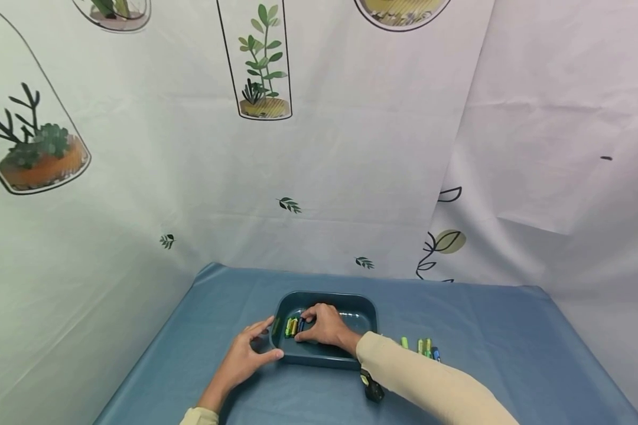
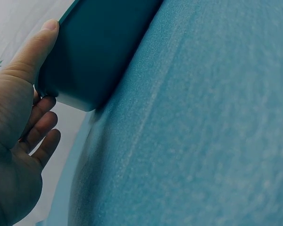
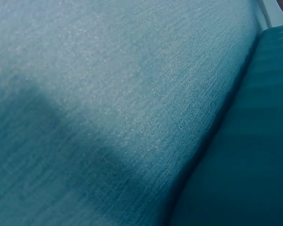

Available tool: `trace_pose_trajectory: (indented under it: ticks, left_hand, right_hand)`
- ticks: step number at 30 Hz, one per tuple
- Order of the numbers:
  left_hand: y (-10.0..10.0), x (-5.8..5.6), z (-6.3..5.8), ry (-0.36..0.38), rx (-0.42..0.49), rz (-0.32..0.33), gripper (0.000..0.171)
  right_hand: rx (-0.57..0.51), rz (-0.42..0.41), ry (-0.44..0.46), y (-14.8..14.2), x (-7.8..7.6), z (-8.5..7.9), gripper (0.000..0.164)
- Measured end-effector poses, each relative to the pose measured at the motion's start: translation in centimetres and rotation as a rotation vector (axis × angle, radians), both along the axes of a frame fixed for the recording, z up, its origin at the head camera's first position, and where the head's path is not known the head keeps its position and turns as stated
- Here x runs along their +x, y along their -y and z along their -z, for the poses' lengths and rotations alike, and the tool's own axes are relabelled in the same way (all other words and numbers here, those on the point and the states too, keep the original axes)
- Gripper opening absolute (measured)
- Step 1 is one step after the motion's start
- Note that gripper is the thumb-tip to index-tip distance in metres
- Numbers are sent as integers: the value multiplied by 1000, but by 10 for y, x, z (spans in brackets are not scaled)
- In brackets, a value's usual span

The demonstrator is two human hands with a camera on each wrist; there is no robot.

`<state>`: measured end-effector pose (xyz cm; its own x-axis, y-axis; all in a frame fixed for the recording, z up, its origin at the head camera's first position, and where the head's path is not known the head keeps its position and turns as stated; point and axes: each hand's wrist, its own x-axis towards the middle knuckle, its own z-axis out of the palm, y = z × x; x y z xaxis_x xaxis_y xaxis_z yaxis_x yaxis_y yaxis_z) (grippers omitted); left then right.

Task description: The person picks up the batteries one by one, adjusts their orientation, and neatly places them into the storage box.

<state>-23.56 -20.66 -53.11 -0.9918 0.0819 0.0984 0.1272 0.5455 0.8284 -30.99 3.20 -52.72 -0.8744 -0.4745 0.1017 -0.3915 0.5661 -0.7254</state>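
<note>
A dark teal tray (image 1: pixel 329 361) with raised walls stands on the blue cloth. My left hand (image 1: pixel 241 357) grips its near left corner; in the left wrist view the thumb (image 2: pixel 40 47) lies against the wall and the other fingers curl behind the corner. Inside the tray, my right hand (image 1: pixel 325 326) pinches a small dark blue cylinder (image 1: pixel 300 324) between thumb and fingers. Beside it at the left end stand short battery-like cylinders, one green (image 1: pixel 289 327) and one yellow (image 1: pixel 295 327). The right wrist view shows only the tray's outer wall (image 3: pixel 245 155) and cloth.
Right of the tray, partly behind my right sleeve (image 1: pixel 430 378), are several more short cylinders: a green one (image 1: pixel 404 342), yellow-green ones (image 1: pixel 420 346) and a blue one (image 1: pixel 436 353). A black device (image 1: pixel 372 388) hangs under my right wrist. Plant-printed curtains (image 1: pixel 324 177) rise behind the table.
</note>
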Motion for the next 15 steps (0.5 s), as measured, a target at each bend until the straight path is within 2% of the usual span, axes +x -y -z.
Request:
trace_pose_trajectory:
  ticks: [15]
  left_hand:
    - [0, 0, -2, -1, 1, 2, 78]
  right_hand:
    - [-1, -26, -4, -3, 0, -2, 54]
